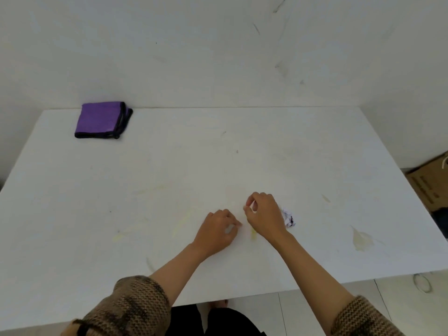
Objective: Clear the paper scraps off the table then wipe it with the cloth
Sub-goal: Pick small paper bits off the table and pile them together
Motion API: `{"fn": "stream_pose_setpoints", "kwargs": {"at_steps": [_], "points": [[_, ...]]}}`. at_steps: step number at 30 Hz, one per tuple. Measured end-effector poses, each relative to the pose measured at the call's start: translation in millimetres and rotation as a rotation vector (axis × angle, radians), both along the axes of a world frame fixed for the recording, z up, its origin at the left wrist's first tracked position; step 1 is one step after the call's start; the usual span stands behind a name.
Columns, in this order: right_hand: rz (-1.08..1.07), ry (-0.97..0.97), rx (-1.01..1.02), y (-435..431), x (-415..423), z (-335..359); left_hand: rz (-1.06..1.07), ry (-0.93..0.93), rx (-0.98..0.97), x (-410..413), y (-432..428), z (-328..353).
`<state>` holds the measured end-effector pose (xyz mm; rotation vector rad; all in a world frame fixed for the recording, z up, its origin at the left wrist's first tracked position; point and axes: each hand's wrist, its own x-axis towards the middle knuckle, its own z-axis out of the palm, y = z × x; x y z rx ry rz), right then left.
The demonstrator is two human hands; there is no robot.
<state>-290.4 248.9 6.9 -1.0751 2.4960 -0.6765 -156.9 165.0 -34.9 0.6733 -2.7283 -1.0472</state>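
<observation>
Knitted sleeves [135,309] in tan and brown with dark patterning are worn, pushed up both forearms. Black trousers [218,321] are seen below.

A bare, plain room: scuffed white wall [218,44] beyond the fingers [248,204], stained white counter [169,166] beneath, cardboard box [431,187] rightward.

At the right edge of the frame I see a brown cardboard box [430,187] on the pale floor [409,304].
</observation>
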Motion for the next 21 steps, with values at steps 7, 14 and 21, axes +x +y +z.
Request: {"fn": "stream_pose_setpoints", "kwargs": {"at_steps": [7, 14, 21], "points": [[0.469, -0.064, -0.002, -34, 61, -22, 0.39, -0.109, -0.143, 62, -56, -11], [0.452, -0.038, 0.12, -42, 86, -42, 0.254, -0.137, -0.224, 85, -74, -7], [0.41, -0.152, 0.05, -41, 82, -41, 0.256, -0.238, -0.239, 68, -73, -3]]}}
